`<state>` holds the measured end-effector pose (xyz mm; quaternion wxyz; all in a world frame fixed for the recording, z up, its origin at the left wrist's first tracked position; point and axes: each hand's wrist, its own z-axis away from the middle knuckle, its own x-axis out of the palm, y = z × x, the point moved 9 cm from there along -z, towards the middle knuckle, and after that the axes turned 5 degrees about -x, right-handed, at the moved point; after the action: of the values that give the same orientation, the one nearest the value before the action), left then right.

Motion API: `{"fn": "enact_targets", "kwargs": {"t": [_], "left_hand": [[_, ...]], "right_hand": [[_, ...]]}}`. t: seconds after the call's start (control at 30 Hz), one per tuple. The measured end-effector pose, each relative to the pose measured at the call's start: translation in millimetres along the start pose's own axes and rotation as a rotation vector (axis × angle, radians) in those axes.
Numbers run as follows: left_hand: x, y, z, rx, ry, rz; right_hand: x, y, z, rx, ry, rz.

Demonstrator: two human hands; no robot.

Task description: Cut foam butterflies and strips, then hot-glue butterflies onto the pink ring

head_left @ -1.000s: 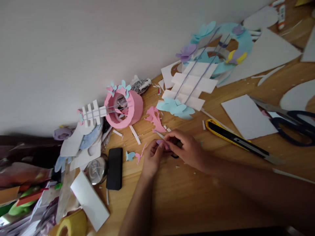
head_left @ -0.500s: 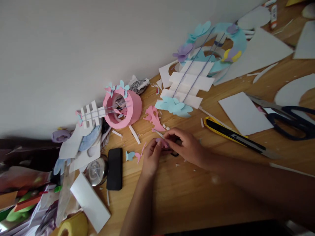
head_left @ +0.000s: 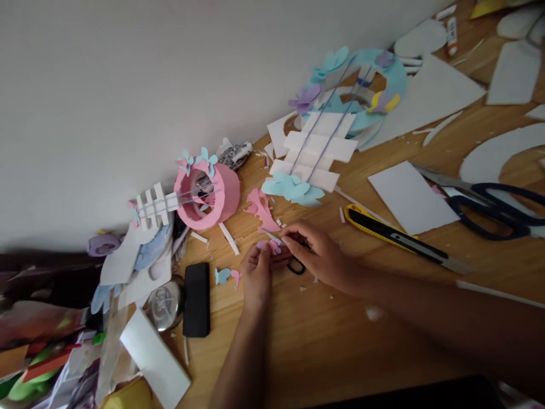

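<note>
My left hand (head_left: pixel 259 272) pinches a small pink and purple paper piece (head_left: pixel 275 246) low over the wooden table. Just right of it, my right hand (head_left: pixel 317 250) is closed around small scissors (head_left: pixel 297 265); their blades point left by the paper piece and a black handle loop hangs below the fingers. A pink paper scrap (head_left: pixel 260 209) lies beyond the hands. To the left are a small blue paper cutout (head_left: pixel 222 276) and a pink one (head_left: pixel 235 276).
A yellow cutter (head_left: pixel 383 233) and large scissors (head_left: pixel 489 196) lie at the right. A pink ring model (head_left: pixel 230 193) and a blue ring model (head_left: pixel 398 74) stand behind. A black phone (head_left: pixel 196 300) and a can (head_left: pixel 165 304) are at the left.
The view has shifted slightly, with the table things now a little further left. My hands have drawn slightly apart, showing more of the paper piece and of the scissors' handle.
</note>
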<state>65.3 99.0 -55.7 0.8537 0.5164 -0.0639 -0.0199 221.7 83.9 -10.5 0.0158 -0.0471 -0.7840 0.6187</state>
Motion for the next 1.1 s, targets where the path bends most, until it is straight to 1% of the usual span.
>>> {"fn": "enact_targets", "kwargs": {"t": [0.1, 0.17, 0.4, 0.73, 1.1], "left_hand": [[-1.7, 2.4, 1.3, 0.037, 0.035, -0.024], [-1.4, 3.2, 2.5, 0.052, 0.029, -0.052], [4.3, -1.2, 2.6, -0.011, -0.083, 0.001], [4.4, -1.9, 3.7, -0.020, -0.083, 0.009], [2.5, -2.5, 4.3, -0.021, -0.080, -0.035]], "right_hand": [[1.4, -0.8, -0.6, -0.011, -0.010, 0.026], [1.9, -0.3, -0.3, -0.008, -0.005, 0.055], [3.1, 3.7, 0.5, 0.026, -0.007, 0.068], [2.6, 5.8, 0.3, 0.031, 0.003, 0.042], [1.4, 6.4, 1.2, 0.037, 0.013, 0.033]]}}
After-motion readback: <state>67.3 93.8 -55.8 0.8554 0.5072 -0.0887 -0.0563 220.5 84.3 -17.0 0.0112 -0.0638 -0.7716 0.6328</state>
